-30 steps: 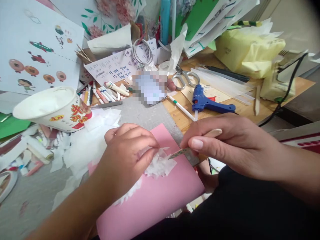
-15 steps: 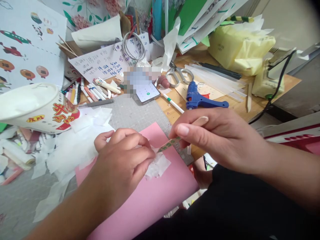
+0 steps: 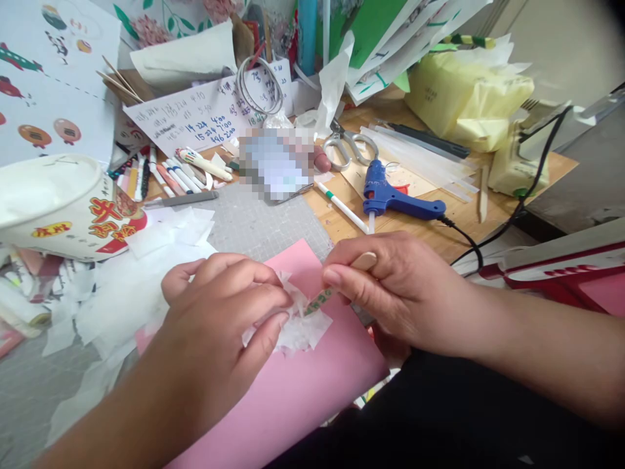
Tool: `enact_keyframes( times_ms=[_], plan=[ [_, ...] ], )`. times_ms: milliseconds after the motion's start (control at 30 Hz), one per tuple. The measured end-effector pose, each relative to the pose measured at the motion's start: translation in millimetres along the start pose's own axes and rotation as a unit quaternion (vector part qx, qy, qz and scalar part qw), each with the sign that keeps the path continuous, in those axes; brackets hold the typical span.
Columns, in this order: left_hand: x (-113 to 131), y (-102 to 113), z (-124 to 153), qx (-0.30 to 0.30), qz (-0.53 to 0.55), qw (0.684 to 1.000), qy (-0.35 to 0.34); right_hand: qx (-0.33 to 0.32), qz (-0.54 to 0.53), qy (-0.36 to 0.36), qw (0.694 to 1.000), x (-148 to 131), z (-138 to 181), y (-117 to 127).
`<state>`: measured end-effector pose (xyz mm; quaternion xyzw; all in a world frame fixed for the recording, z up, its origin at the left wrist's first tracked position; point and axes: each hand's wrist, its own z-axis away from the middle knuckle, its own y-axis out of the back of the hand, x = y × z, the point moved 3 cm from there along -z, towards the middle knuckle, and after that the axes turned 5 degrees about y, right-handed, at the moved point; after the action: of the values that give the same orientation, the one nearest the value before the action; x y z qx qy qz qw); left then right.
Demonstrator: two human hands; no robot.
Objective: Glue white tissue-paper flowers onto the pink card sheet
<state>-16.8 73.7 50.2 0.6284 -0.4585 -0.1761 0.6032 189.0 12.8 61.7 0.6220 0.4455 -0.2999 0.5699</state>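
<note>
A pink sheet (image 3: 336, 371) lies in front of me, with crumpled pieces of thin white paper (image 3: 310, 332) standing up from it. My right hand (image 3: 385, 286) grips a wooden craft stick (image 3: 318, 301) with green print. The stick's lower tip touches the white paper, and its rounded upper end sticks out above my thumb. On the left side of the paper is my left hand (image 3: 229, 319), fingers bent and thumb a little apart from them. Part of the paper is hidden under those fingers.
A blue glue gun (image 3: 390, 195) with a black cord lies beyond my right hand, near scissors (image 3: 349, 146) and a white pen (image 3: 342, 207). Loose white paper sheets (image 3: 131, 293) and a paper tub (image 3: 63, 208) are at left. A phone (image 3: 278, 166) rests on the grey cutting mat (image 3: 244, 215).
My left hand has drawn back leftward, its thumb parting from the fingers, and more white paper shows. My right hand has moved left and slightly down, bringing the stick's tip into the paper.
</note>
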Motion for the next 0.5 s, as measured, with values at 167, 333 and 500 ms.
enact_keyframes(
  times_ms=[167, 333, 500],
  plan=[
    [3.5, -4.8, 2.3, -0.014, 0.005, 1.000, -0.013, 0.003, -0.009, -0.006, 1.000, 7.2, 1.7, -1.7],
    [2.1, -5.2, 4.0, -0.030, 0.004, 1.000, -0.008, 0.060, -0.150, -0.028, 0.986, 15.0, -1.2, 0.2],
    [-1.7, -5.4, 5.1, -0.031, 0.014, 0.999, -0.006, 0.100, -0.187, -0.026, 0.977, 13.8, -4.1, 3.2]
  ],
)
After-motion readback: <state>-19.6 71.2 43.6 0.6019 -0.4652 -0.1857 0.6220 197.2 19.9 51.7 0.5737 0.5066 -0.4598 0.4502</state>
